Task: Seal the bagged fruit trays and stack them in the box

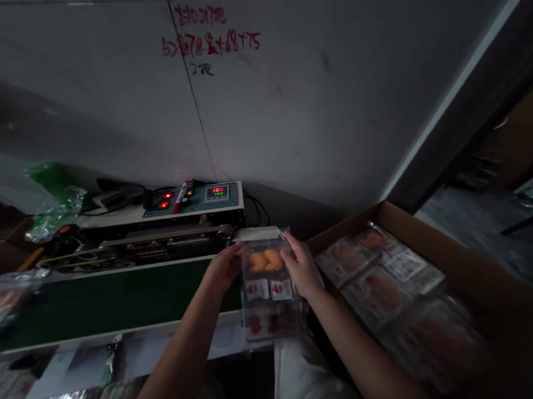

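Observation:
Between my two hands is a clear plastic package with orange pieces, small white printed packets and dark red items inside. A pale strip runs along its top edge. My left hand grips its upper left side, and my right hand closes on the upper right side. The package is at the right end of the green conveyor belt of a sealing machine. Lit red and green digits show on the machine's control panel, and a red and white marker lies across it.
A cardboard box holding several similar packages stands at the right. Another package sits at the belt's left end. Below the belt lie white paper and a small green-handled tool. Red writing covers the wall behind.

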A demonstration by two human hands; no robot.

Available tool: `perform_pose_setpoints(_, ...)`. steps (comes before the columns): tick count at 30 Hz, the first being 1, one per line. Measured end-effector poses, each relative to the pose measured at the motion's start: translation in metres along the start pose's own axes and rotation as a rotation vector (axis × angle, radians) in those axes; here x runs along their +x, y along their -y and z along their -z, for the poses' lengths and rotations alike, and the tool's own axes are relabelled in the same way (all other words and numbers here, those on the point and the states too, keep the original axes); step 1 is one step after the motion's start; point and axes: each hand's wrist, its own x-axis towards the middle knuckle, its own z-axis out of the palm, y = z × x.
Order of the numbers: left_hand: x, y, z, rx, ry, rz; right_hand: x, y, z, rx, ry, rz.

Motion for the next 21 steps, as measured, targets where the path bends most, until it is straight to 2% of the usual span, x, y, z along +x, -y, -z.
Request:
perform_pose_setpoints(2, 0.007, 0.0, 0.002, -0.003, 0.006, 0.015, 0.002, 0.001, -0.002, -0.031, -0.007, -0.038)
perform_pose_setpoints(6, 0.018, 0.005, 0.002, -0.017, -0.082, -0.023, 0.004, -0.007, -0.011, -0.014, -0.043, -0.054)
perform_pose_setpoints(12, 0.021, 0.006, -0.004, -0.023, -0.181, -0.05, 0.012, -0.021, -0.029, -0.048, -0.109, 0.031)
perform_pose_setpoints(16, 0.017, -0.004, 0.005, -0.031, -0.216, -0.072, 0.013, -0.017, -0.047, -0.13, -0.174, 0.101)
perform_pose_setpoints(21, 0.011, -0.015, 0.023, -0.035, -0.266, -0.099, 0.008, -0.007, -0.075, -0.07, -0.21, 0.088)
